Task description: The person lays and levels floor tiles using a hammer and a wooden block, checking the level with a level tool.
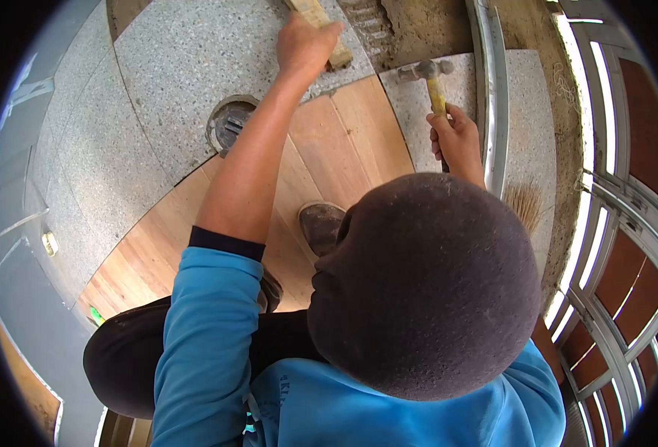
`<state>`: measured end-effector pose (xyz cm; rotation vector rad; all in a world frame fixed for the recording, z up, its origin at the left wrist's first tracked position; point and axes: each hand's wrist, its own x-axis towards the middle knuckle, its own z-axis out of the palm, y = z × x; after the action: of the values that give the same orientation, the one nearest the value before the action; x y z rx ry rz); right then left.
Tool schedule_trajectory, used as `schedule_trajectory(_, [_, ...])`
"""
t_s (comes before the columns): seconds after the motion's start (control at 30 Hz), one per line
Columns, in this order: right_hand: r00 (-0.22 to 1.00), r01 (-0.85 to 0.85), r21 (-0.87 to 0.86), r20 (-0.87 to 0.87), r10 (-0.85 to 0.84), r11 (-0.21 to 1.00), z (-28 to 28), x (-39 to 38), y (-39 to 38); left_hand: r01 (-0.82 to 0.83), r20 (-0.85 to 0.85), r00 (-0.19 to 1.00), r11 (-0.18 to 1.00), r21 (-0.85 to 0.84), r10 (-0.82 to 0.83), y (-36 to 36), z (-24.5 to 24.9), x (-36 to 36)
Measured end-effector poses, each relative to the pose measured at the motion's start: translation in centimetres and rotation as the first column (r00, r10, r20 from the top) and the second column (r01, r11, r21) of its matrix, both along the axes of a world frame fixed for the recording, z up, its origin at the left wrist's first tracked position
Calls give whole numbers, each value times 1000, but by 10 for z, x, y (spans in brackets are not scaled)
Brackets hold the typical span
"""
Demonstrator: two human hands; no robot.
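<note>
My left hand (305, 46) is closed on a wooden block (338, 55) at the top centre, over the edge of the speckled grey tiles (187, 59). To the right, my right hand (456, 140) grips the handle of a hammer (436, 93). The hammer's metal head is above a smaller grey tile (456, 83), and I cannot tell whether it touches. Wood-look planks (329, 138) meet the grey tiles below my left hand. My left forearm passes beside a round drain (232, 123) and partly hides it.
A head and blue-sleeved shoulders fill the lower centre. One shoe (321, 227) rests on the planks. A metal channel (497, 97) runs down the right, beside broom bristles (523, 203) and a metal-framed gate (605, 186). Rough bare ground (433, 30) shows at the top.
</note>
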<state>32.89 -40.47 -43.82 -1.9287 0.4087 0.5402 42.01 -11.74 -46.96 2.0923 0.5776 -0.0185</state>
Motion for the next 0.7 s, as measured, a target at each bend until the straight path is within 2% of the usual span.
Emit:
schedule_trajectory(0.03, [995,-40,-68,90,46,997,-2,7,6,4,-54,998,994,-112,-10,2,7,-1])
schedule_trajectory(0.07, [953,-117,-170,257,158,978,-1,13,14,2,-50,999,980,-201,-12,3,9,-5])
schedule_trajectory(0.13, [754,-191,-398,526,394,897,5,32,39,4,-37,999,927,-376,-20,7,6,-10])
schedule_trajectory(0.17, [653,-205,-423,612,445,883,8,44,54,29,-80,995,913,-406,-67,11,8,-10])
schedule_trajectory(0.27, [501,-272,-563,609,615,780,20,76,96,-58,-138,990,832,-552,-23,14,8,-9])
schedule_trajectory(0.47, [442,-358,-682,478,759,638,7,116,137,-186,-236,970,775,-604,49,14,15,-7])
schedule_trajectory(0.57, [435,-331,-686,498,750,648,1,117,138,-128,-165,985,825,-550,43,16,2,-6])
schedule_trajectory(0.67, [435,-340,-718,452,779,607,2,121,137,-77,-155,988,796,-601,-22,19,9,-10])
schedule_trajectory(0.7, [370,-273,-710,546,752,649,1,122,137,-126,-197,980,782,-611,4,16,12,-11])
